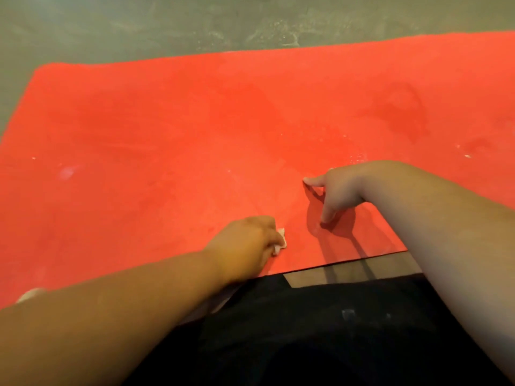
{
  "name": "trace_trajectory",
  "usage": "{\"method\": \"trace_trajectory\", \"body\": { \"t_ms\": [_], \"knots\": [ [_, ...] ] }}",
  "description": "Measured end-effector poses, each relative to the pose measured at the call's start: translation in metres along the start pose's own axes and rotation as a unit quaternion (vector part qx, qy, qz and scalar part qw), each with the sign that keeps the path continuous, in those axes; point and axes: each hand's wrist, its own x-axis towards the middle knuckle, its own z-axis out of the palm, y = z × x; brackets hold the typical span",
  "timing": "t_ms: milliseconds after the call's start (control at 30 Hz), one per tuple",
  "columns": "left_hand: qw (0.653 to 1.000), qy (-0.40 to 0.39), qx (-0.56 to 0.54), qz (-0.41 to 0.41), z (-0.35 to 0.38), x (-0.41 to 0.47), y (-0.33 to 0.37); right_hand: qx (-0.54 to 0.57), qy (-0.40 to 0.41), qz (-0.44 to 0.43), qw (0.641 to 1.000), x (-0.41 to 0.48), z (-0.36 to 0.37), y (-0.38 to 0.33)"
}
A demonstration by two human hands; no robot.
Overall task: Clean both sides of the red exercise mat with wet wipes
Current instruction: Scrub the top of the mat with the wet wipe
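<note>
The red exercise mat [195, 121] lies flat on the floor and fills most of the view. My left hand [248, 243] sits near the mat's front edge, its fingers curled round a crumpled white wet wipe [280, 240] pressed onto the mat. A little to the right, my right hand [338, 190] rests on the mat with spread fingers, fingertips touching the surface. Small white specks and pale smudges dot the mat, and a darker patch shows at the far right.
Grey concrete floor [167, 20] borders the mat beyond its far edge and at the left. A strip of floor [348, 270] shows between the mat's front edge and my dark-clothed lap [320, 335]. A pale object [29, 295] peeks out behind my left forearm.
</note>
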Motion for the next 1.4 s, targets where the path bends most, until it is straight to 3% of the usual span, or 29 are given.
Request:
{"method": "trace_trajectory", "body": {
  "t_ms": [67,133,267,300,433,500,633,667,767,833,900,1000,1033,1167,1233,1400],
  "knots": [
    [0.995,-0.058,0.025,0.071,-0.011,-0.006,-0.004,0.01,0.0,-0.003,1.0,-0.004,0.005,-0.001],
    [0.99,-0.09,0.083,0.076,-0.022,0.0,-0.017,-0.001,0.004,-0.008,1.0,-0.005,0.009,-0.002],
    [0.984,0.003,0.097,-0.148,-0.024,0.012,-0.026,0.001,0.003,0.032,0.999,0.003,0.018,-0.002],
    [0.983,0.006,0.081,-0.163,-0.016,0.011,-0.018,0.001,0.009,0.051,0.999,0.003,0.019,0.0],
    [0.997,-0.067,0.012,-0.039,-0.003,-0.013,0.023,0.023,0.011,0.078,0.997,-0.002,0.021,0.007],
    [0.996,-0.082,0.031,-0.028,-0.016,-0.011,0.006,0.046,0.008,0.077,0.996,-0.005,0.02,0.007],
    [0.979,0.052,0.078,-0.181,-0.025,0.007,-0.028,0.038,0.014,0.081,0.996,-0.004,0.022,0.005],
    [0.979,0.055,0.081,-0.18,-0.02,0.011,-0.019,0.024,0.015,0.081,0.996,-0.001,0.021,0.005],
    [0.996,-0.045,0.076,-0.031,0.002,0.008,0.026,-0.002,0.018,0.088,0.996,0.01,0.019,0.007],
    [0.989,-0.109,0.09,0.041,-0.003,0.007,0.032,0.004,0.035,0.096,0.995,0.016,0.018,0.01],
    [0.989,-0.099,0.11,0.022,-0.012,0.022,0.014,0.028,0.046,0.097,0.994,0.017,0.017,0.01],
    [0.989,-0.003,0.104,-0.101,-0.012,0.045,-0.001,0.041,0.051,0.09,0.994,0.018,0.02,0.013],
    [0.991,-0.005,0.088,-0.096,-0.008,0.047,0.005,0.047,0.064,0.089,0.993,0.019,0.02,0.014],
    [0.995,-0.091,0.002,0.051,0.006,0.023,0.036,0.094,0.162,0.113,0.976,0.028,0.017,0.024],
    [0.998,-0.061,0.022,0.023,0.001,0.029,0.026,0.109,0.191,0.129,0.967,0.03,0.017,0.033],
    [0.979,0.076,0.081,-0.171,-0.014,0.067,-0.012,0.107,0.154,0.12,0.975,0.03,0.019,0.035]
  ]
}}
